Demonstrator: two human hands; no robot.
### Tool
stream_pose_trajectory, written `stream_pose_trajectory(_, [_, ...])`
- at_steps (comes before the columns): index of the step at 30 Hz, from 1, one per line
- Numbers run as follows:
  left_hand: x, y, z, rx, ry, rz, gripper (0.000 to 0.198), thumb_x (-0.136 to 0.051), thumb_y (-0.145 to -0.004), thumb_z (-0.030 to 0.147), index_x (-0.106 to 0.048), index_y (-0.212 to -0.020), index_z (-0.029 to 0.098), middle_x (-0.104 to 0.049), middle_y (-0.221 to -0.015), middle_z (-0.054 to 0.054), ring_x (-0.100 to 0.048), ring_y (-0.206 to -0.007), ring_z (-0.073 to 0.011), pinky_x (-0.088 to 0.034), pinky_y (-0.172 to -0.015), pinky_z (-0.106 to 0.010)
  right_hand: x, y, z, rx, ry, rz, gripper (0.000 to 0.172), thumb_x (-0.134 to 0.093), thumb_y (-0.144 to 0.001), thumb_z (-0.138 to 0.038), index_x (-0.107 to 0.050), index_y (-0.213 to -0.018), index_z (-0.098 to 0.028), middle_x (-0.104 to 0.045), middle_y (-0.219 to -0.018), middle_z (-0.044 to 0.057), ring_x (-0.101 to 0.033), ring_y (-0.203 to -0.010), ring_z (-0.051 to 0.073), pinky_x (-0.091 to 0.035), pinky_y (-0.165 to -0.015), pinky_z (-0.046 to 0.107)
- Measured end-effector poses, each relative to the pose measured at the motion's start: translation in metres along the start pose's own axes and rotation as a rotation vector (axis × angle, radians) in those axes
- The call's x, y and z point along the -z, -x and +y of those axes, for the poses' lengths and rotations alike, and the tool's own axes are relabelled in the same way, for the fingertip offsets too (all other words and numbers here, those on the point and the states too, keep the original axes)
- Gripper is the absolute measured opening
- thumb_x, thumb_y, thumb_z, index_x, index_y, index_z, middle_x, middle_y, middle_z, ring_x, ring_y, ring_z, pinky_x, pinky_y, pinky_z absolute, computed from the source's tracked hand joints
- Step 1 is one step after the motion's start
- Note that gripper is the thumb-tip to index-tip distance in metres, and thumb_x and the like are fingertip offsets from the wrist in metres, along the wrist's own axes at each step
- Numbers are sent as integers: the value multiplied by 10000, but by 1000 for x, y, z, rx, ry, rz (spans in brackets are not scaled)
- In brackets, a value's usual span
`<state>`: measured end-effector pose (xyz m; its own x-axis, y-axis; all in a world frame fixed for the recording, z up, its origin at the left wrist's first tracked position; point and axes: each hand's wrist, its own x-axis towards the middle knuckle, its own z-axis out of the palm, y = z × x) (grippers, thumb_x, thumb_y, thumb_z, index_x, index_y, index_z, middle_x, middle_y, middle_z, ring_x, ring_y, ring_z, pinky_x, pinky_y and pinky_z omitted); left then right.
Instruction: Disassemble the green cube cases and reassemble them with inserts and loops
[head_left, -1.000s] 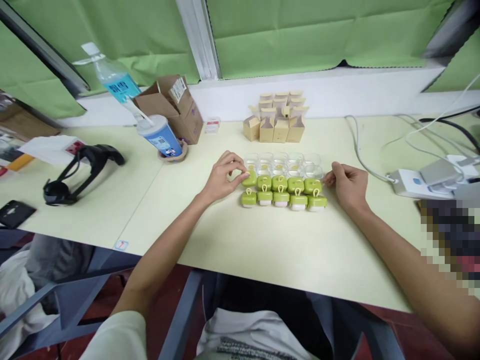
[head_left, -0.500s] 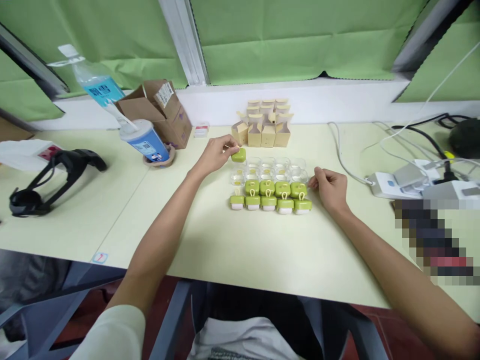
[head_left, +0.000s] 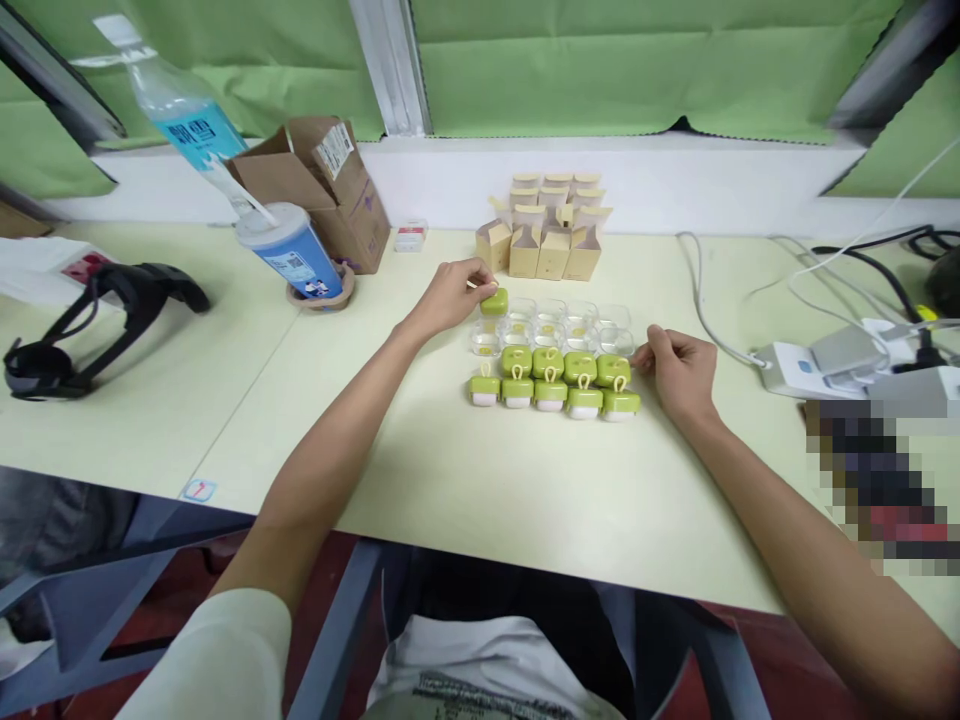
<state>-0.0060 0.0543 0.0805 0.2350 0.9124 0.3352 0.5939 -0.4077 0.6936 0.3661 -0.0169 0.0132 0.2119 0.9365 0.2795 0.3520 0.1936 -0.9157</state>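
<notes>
My left hand [head_left: 459, 297] pinches a small green lid [head_left: 494, 302] by its top, at the far-left corner of the clear plastic cups. These clear cups [head_left: 547, 331] stand in two rows, some with a yellow mark inside. Closer to me sit several small green-lidded cases [head_left: 550, 396] with pale loops on top; the front ones show whitish lower parts. At the right end of the rows my right hand [head_left: 681, 374] rests on the table with fingers curled closed. Whatever its fingers may hold is hidden.
Small open cardboard boxes [head_left: 555, 250] stand against the wall. To the left are a brown carton [head_left: 364, 225], a blue cup [head_left: 300, 262] with a straw, a bottle [head_left: 191, 125] and a black headset [head_left: 142, 290]. A power strip [head_left: 795, 368] with cables lies right.
My left hand has lowered the green lid slightly, closer over the far-left clear cup. The whole view has shifted a little; my right hand stays beside the rows.
</notes>
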Motion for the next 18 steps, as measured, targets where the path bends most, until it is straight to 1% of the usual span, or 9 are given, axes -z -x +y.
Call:
stream_pose_trajectory(5, [-1, -1, -2, -20, -13, 20, 39, -735, -940, 179, -751, -917, 207, -861, -1012, -59, -781, -970, -231, -624, -888, -368, 0, 0, -1, 8, 9, -6, 645, -760, -967, -758, -727, -568, -252, -715, -589, 52, -610, -551, 192, -507, -602, 353])
stream_pose_trajectory(8, [-1, -1, -3, -31, -30, 21, 47, -724, -935, 184, -745, -906, 214, -856, -997, -61, -778, -965, -236, -621, -882, -372, 0, 0, -2, 11, 14, -13, 670, -759, -956, -798, -729, -573, -249, -721, -595, 54, -607, -550, 194, -506, -602, 358])
stream_pose_trajectory(12, [0, -1, -5, -41, -39, 54, 50, -721, -922, 183, -737, -887, 216, -849, -974, -61, -768, -943, -236, -624, -867, -373, 1, -1, -1, 11, 30, -21, 704, -744, -941, -855, -733, -577, -252, -724, -591, 60, -604, -551, 199, -493, -599, 358])
stream_pose_trajectory(18, [-1, 0, -6, -12, -24, 26, 44, -770, -913, 180, -761, -884, 213, -845, -963, -61, -763, -920, -233, -640, -880, -383, 0, -1, 0, 20, 31, -21, 705, -741, -944, -847, -730, -572, -248, -723, -593, 62, -601, -557, 198, -495, -611, 354])
